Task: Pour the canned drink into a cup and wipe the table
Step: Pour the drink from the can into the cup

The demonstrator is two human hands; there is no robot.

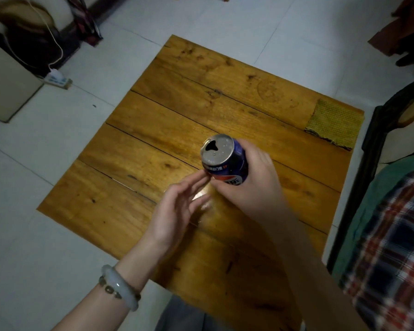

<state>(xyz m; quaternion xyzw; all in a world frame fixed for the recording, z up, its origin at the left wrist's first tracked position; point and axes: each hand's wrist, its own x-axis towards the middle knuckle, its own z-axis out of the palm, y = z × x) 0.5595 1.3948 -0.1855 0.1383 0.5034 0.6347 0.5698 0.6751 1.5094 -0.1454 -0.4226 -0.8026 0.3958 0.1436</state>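
Note:
A blue drink can point(225, 161) with its top opened is held above the middle of the wooden table point(153, 144), tilted so the mouth faces away and to the left. My right hand point(253, 185) is wrapped around the can's lower half. Just left of the can is my left hand point(177, 206), fingers apart and fingertips close to the can's side. Under those fingers there is a faint glassy glint point(200, 197); I cannot tell whether it is a clear cup. A yellow-green woven cloth point(335, 123) lies flat on the table's far right corner.
A dark chair point(378, 163) stands against the table's right edge, with plaid fabric point(392, 247) beside it. On the tiled floor to the left are a white power strip point(56, 78) with a cable and a cardboard box point(7, 87).

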